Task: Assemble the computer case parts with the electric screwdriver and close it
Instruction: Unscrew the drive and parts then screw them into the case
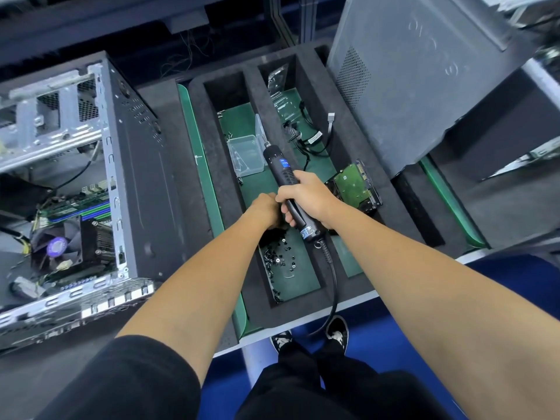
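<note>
Right hand (306, 197): fingers wrapped round the mid-body of the electric screwdriver (289, 189), holding it slanted above the foam tray, bit end pointing away from the person.
Left hand (266, 212): reaches down into the left compartment of the tray, just beside the right hand; its fingers are hidden below the wrist, so whether they pinch anything cannot be told.
Electric screwdriver: black barrel with a blue label near the front; a black cord (333, 286) leaves its rear end and hangs over the near edge of the tabletop.
Foam tray (209, 165): dark foam with two long compartments, green mat at the bottom of each.
Screws (278, 259): small dark loose pieces scattered on the green mat at the near end of the left compartment, just below the left hand.
Clear plastic box (246, 155): lies open in the left compartment, beyond the hands.
Cables (303, 137): black bundle in the right compartment, far half.
Hard drive (356, 184): circuit board facing up, tilted on the tray's right wall, near the right hand.
Computer case (133, 165): stands left of the tray, side open, motherboard and fan visible inside.
Side panel (409, 80): grey perforated sheet, leaning upright to the right of the tray.
Tabletop (485, 207): dark surface carrying tray, case and panel.
</note>
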